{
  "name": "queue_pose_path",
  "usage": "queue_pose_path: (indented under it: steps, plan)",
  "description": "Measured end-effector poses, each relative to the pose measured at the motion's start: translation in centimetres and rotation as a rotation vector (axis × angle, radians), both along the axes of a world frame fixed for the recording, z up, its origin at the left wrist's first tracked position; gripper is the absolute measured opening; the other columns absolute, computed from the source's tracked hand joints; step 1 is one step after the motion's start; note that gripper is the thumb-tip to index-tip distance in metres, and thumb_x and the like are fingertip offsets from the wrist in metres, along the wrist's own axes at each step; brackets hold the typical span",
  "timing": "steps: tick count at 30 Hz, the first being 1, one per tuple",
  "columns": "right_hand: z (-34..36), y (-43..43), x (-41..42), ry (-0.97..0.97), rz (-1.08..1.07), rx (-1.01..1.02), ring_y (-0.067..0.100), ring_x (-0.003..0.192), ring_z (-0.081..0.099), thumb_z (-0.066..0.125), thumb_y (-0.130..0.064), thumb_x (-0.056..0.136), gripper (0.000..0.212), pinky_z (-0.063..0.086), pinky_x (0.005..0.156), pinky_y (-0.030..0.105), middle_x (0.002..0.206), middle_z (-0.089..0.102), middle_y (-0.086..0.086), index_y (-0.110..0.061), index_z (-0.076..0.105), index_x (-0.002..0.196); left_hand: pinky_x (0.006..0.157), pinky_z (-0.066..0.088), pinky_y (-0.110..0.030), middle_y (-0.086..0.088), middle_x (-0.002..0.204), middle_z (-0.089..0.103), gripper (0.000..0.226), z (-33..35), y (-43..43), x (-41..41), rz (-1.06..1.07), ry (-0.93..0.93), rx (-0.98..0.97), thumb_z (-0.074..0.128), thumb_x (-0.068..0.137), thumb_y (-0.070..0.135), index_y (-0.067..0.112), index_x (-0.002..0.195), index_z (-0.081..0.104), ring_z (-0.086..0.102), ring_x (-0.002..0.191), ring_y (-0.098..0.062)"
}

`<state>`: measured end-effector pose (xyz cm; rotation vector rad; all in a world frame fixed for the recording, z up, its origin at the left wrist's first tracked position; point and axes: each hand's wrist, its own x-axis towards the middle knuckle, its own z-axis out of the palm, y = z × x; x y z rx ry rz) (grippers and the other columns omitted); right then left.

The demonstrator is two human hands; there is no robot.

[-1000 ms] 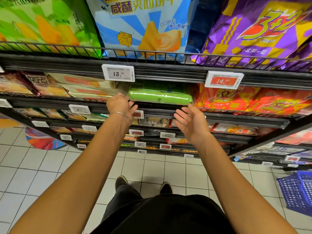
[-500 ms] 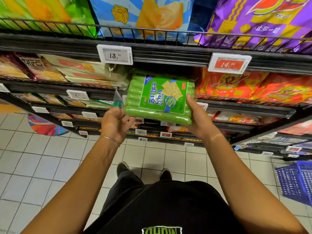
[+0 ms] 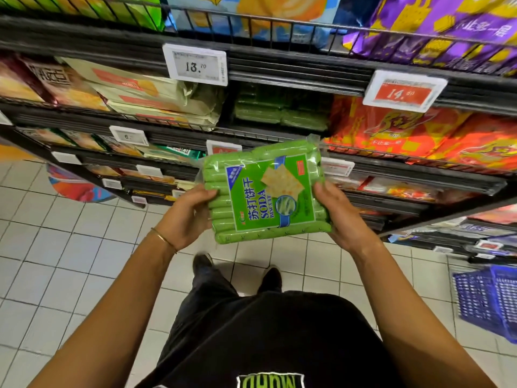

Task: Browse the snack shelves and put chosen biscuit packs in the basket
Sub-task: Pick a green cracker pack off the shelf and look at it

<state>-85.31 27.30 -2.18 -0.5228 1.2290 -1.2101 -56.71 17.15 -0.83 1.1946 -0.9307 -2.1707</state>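
- Green soda biscuit pack (image 3: pixel 267 191) is held in the air before the shelf rack (image 3: pixel 279 70), label up.
- Left hand (image 3: pixel 187 217) grips its left edge, thumb on top.
- Right hand (image 3: pixel 340 217) clasps the right edge likewise.
- Blue basket (image 3: pixel 488 302) stands on the tiled floor (image 3: pixel 56 261) at the right, well apart.
- More green packs (image 3: pixel 279 113) lie shelved under the 13.70 price tag (image 3: pixel 195 64).
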Motion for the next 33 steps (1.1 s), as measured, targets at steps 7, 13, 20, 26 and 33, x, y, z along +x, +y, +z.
queue_pose_path:
  steps: [7,13,20,26,33]
  plan:
    - [0.8,-0.1,0.1,0.007,0.100,0.012,0.025,0.135,0.060,0.058,-0.077,0.087,0.075,0.054,0.104,0.047,0.145,0.064,0.004,-0.028,0.060,0.144,0.094,0.059,-0.042,0.005,0.111,0.078,0.029,-0.2,1.3,-2.3,0.307,-0.290,-0.309,0.059,0.086,0.067,0.049,0.102,0.075,0.074,0.103,-0.015]
    - [0.4,-0.3,1.1,0.063,0.086,0.073,0.024,0.132,0.062,0.033,-0.080,0.093,0.071,0.043,0.114,0.059,0.139,0.068,0.004,-0.035,0.066,0.136,0.106,0.051,-0.050,-0.003,0.123,0.074,0.067,0.8,1.4,-1.8,0.426,-0.367,-0.242,0.031,0.087,0.082,0.038,0.111,0.074,0.069,0.118,-0.023]
    - [0.4,-1.0,3.0,0.157,0.032,0.203,0.021,0.114,0.072,0.033,-0.073,0.098,0.058,0.051,0.108,0.055,0.117,0.078,0.001,-0.040,0.080,0.105,0.098,0.056,-0.046,-0.005,0.116,0.077,0.080,1.9,2.3,0.4,0.449,-0.379,-0.119,0.012,0.098,0.077,0.034,0.112,0.078,0.074,0.109,-0.022]
    - [1.4,-0.6,4.8,0.108,0.043,0.228,0.024,0.111,0.074,0.041,-0.075,0.091,0.055,0.053,0.105,0.054,0.115,0.079,0.004,-0.039,0.082,0.100,0.088,0.061,-0.047,-0.015,0.119,0.075,0.083,2.6,2.4,2.6,0.427,-0.321,-0.125,0.016,0.100,0.074,0.018,0.132,0.068,0.072,0.111,-0.032]
    - [3.6,-0.5,7.5,-0.018,-0.139,0.225,0.033,0.113,0.073,0.050,-0.061,0.098,0.052,0.060,0.090,0.046,0.120,0.076,0.013,-0.021,0.080,0.113,0.072,0.063,-0.038,-0.010,0.113,0.078,0.066,3.5,1.6,5.0,0.336,-0.170,-0.024,0.031,0.101,0.069,0.028,0.103,0.082,0.075,0.104,-0.028]
